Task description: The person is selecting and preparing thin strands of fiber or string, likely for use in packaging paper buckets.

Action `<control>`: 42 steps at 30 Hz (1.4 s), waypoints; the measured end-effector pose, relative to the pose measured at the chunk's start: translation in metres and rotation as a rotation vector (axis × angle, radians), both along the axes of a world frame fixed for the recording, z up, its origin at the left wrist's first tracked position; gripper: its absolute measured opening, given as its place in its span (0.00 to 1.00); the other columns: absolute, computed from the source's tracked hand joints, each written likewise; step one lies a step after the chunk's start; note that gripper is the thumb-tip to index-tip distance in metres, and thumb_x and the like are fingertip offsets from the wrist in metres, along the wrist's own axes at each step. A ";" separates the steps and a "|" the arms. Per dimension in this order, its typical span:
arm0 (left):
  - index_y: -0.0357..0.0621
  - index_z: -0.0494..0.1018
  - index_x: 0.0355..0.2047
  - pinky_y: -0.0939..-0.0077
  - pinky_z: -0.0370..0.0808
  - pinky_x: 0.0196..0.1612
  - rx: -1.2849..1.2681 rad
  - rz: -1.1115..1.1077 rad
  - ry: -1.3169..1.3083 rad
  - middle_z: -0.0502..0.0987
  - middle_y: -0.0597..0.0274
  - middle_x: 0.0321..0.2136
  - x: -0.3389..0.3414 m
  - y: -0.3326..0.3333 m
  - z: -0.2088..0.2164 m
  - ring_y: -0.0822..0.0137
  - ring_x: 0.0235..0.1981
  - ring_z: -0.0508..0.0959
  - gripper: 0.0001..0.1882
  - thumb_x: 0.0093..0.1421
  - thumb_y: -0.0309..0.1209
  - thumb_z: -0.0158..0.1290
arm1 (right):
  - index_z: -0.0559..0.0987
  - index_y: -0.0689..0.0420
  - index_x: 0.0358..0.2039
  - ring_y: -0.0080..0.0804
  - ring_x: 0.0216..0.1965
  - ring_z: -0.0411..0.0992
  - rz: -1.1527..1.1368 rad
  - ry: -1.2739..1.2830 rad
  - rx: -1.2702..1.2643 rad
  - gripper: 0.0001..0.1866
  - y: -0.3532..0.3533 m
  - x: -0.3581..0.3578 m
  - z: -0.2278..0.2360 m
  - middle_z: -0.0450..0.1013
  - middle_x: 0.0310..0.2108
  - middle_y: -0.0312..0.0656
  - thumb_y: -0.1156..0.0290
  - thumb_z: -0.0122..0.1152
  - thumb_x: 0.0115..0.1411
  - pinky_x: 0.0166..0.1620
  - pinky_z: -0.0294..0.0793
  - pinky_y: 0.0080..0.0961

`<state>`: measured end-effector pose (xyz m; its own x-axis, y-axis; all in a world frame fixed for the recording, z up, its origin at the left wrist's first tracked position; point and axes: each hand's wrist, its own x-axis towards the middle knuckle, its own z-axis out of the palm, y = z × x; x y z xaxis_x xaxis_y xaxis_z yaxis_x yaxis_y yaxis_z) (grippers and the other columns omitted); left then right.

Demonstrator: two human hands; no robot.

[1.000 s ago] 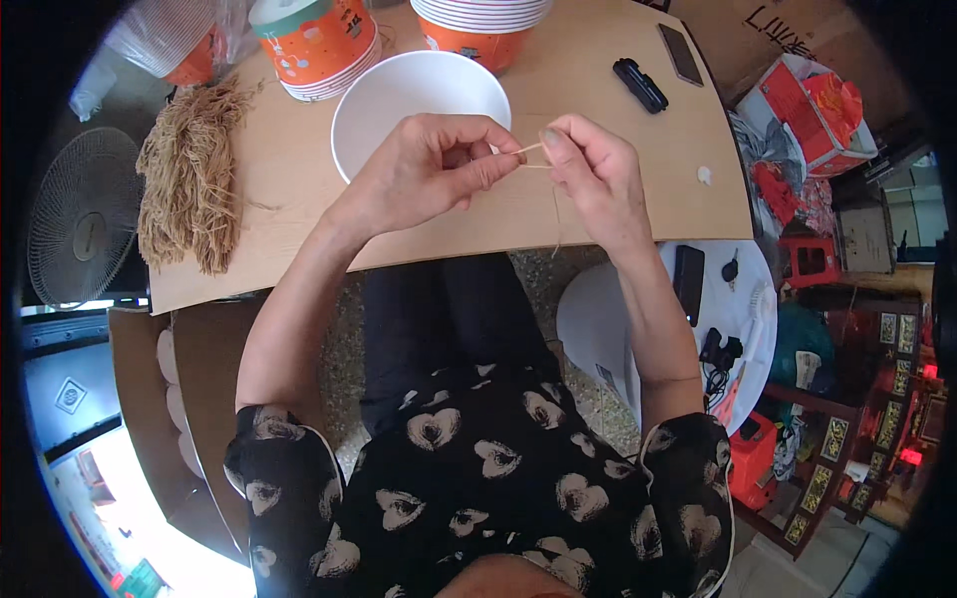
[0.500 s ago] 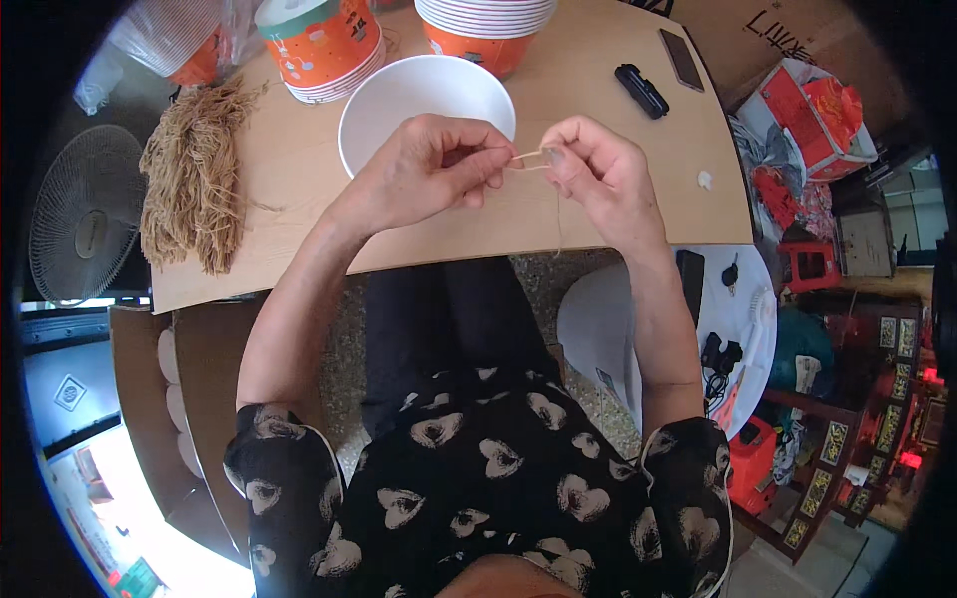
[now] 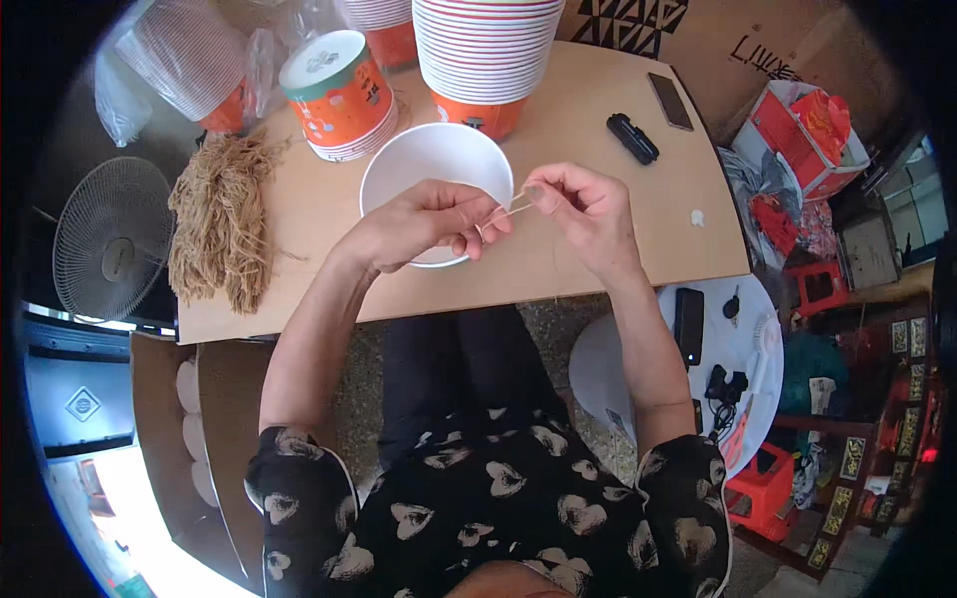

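Between my hands runs a thin straw-coloured string [image 3: 519, 208], seeming doubled where it crosses the gap. My left hand [image 3: 427, 227] pinches one end over the near rim of a white bowl [image 3: 424, 159]. The other end is between the thumb and fingers of my right hand [image 3: 588, 214], held just right of the bowl. A fine loose tail dangles below the right hand toward the table's edge. The bowl stands upright on the table, partly covered by my left hand. Farther left lies a thick bundle of tan strings [image 3: 221, 229].
Behind the bowl stand a tall stack of paper buckets [image 3: 486, 60] and a shorter orange stack [image 3: 339, 105]. A black case [image 3: 632, 139] and a phone [image 3: 671, 102] lie at the table's right. A fan [image 3: 112, 239] is left of the table; a round white stool [image 3: 753, 349] stands near my right arm.
The view has shifted, so the table and its things sit lower in the picture. Both hands still grip the string; my right hand has risen relative to my left, and the string now slants.
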<state>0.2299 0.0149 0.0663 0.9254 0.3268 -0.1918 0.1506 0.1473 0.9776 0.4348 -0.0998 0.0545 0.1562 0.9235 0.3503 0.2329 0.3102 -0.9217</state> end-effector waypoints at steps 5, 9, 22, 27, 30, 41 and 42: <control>0.38 0.78 0.40 0.86 0.71 0.33 -0.081 0.059 0.008 0.78 0.68 0.31 -0.001 0.001 -0.001 0.78 0.30 0.76 0.15 0.70 0.38 0.50 | 0.80 0.64 0.40 0.11 0.28 0.66 0.073 0.034 -0.005 0.07 -0.001 -0.004 0.002 0.75 0.28 0.30 0.74 0.59 0.66 0.31 0.66 0.13; 0.39 0.79 0.40 0.87 0.71 0.34 -0.078 0.041 -0.054 0.79 0.68 0.32 0.000 0.004 -0.004 0.79 0.30 0.76 0.13 0.68 0.37 0.54 | 0.80 0.64 0.39 0.12 0.26 0.66 0.098 0.041 0.000 0.06 0.005 -0.003 -0.001 0.75 0.27 0.29 0.74 0.59 0.66 0.30 0.66 0.12; 0.32 0.78 0.41 0.83 0.77 0.37 0.235 0.352 -0.228 0.80 0.64 0.31 0.002 -0.029 -0.009 0.78 0.33 0.79 0.08 0.61 0.22 0.59 | 0.79 0.63 0.39 0.09 0.24 0.61 0.003 0.181 -0.037 0.09 0.001 -0.012 -0.003 0.68 0.23 0.25 0.69 0.60 0.66 0.27 0.58 0.11; 0.32 0.78 0.39 0.82 0.78 0.30 0.560 0.474 -0.180 0.81 0.64 0.25 0.002 -0.035 -0.016 0.77 0.26 0.80 0.07 0.60 0.22 0.60 | 0.78 0.65 0.38 0.09 0.26 0.64 0.029 0.148 -0.062 0.07 -0.004 -0.014 0.005 0.74 0.27 0.29 0.73 0.58 0.66 0.28 0.62 0.11; 0.33 0.79 0.38 0.81 0.80 0.32 0.625 0.501 -0.207 0.82 0.61 0.26 0.002 -0.038 -0.017 0.76 0.28 0.82 0.07 0.60 0.22 0.61 | 0.78 0.65 0.38 0.08 0.25 0.62 0.027 0.132 -0.081 0.07 -0.002 -0.012 0.003 0.72 0.25 0.27 0.73 0.58 0.66 0.28 0.61 0.10; 0.35 0.80 0.36 0.79 0.80 0.32 0.810 0.529 -0.192 0.82 0.59 0.27 0.000 -0.041 -0.017 0.74 0.28 0.82 0.06 0.58 0.21 0.61 | 0.80 0.63 0.39 0.09 0.25 0.60 -0.021 0.129 -0.114 0.09 0.000 -0.018 0.002 0.70 0.25 0.26 0.70 0.59 0.66 0.27 0.57 0.11; 0.34 0.80 0.36 0.79 0.79 0.31 0.830 0.498 -0.165 0.82 0.59 0.26 0.000 -0.041 -0.015 0.74 0.27 0.82 0.05 0.58 0.21 0.60 | 0.80 0.63 0.40 0.09 0.24 0.58 -0.044 0.146 -0.098 0.10 0.001 -0.018 0.002 0.67 0.24 0.24 0.68 0.59 0.66 0.26 0.54 0.12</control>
<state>0.2301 -0.0256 0.0512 0.6397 0.6598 0.3944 0.1097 -0.5862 0.8027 0.4166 -0.0987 0.0560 0.2395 0.9433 0.2297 0.1052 0.2100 -0.9720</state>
